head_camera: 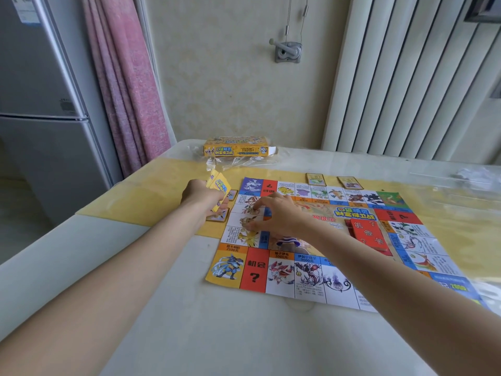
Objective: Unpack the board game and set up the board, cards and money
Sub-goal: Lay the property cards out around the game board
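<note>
Left hand (202, 196) gripping yellow card stack (218, 187) at frame centre, right hand (276, 213) fingers spread loose, touching colourful paper game board (282, 270)

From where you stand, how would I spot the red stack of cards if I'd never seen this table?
Find the colourful paper game board spread flat on the table. Look inside its ring of picture squares, on the right part of the middle panel, right of the right hand. The red card stack lies there, the only plain red block with question marks and large characters, while the other loose cards have yellow backs or picture faces.
</note>
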Demonstrator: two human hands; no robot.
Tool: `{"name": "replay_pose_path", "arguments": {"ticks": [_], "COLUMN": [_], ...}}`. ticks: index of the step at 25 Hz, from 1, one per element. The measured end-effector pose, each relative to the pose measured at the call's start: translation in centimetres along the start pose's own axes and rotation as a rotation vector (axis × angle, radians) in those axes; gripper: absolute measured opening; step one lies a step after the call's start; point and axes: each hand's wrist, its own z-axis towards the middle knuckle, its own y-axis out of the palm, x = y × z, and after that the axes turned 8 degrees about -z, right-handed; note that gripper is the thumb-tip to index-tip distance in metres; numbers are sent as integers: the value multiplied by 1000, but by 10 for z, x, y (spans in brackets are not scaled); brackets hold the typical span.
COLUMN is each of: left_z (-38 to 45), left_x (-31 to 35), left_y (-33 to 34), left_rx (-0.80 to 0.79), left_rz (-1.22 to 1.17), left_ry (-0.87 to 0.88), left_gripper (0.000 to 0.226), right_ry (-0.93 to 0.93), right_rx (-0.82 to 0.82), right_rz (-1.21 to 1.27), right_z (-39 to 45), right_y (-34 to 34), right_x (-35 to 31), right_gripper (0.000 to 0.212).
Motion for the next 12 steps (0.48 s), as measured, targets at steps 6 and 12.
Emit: {"name": "replay_pose_path", "arguments": {"ticks": [6, 12], "left_z": [-1, 8], "left_x": [0, 4], "left_y": [-4, -5], "left_rx": [-39, 1], "left_rz": [15, -51], "left_ry": [-36, 0], "left_gripper": [17, 23], "right_ry": [-59, -136], "right_rx": [100, -2], "right_rz": [-29, -146], "right_z": [18, 44], "right_y": [-9, 11], "right_x": [-5, -27], "right_gripper": [40, 41]}}
